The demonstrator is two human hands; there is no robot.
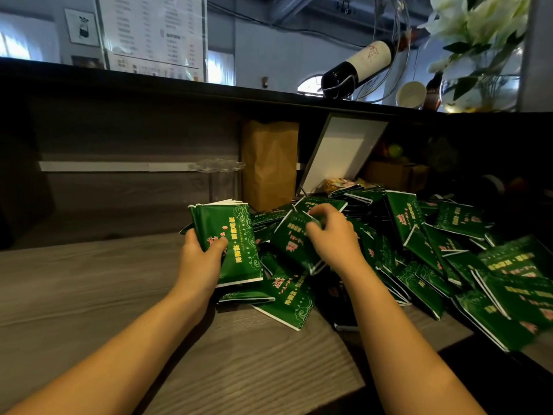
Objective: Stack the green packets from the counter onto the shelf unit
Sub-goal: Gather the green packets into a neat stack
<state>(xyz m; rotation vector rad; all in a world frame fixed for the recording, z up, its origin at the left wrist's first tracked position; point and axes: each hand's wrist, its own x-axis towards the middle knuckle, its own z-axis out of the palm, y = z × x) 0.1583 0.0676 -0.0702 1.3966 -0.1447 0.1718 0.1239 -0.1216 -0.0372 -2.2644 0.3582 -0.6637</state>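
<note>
On the table (89,295), left hand (203,259) fingers curl round a stack (233,232). Just right, right hand (335,238) fingers pinch one packet (291,244) off the pile (449,250). Gathering, I think; next, add it to the stack.

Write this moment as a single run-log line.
phase: gathering | left hand: holds packet stack | right hand: pinches packet on pile

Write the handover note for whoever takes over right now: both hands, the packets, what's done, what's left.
Left grip: holds a gathered bundle of green packets, upright above the counter.
Right grip: pinches one packet on the loose pile.
Done: a bundle collected; none seen shelved.
Left: gather the pile, stack it all on the shelf unit, not in view.
</note>
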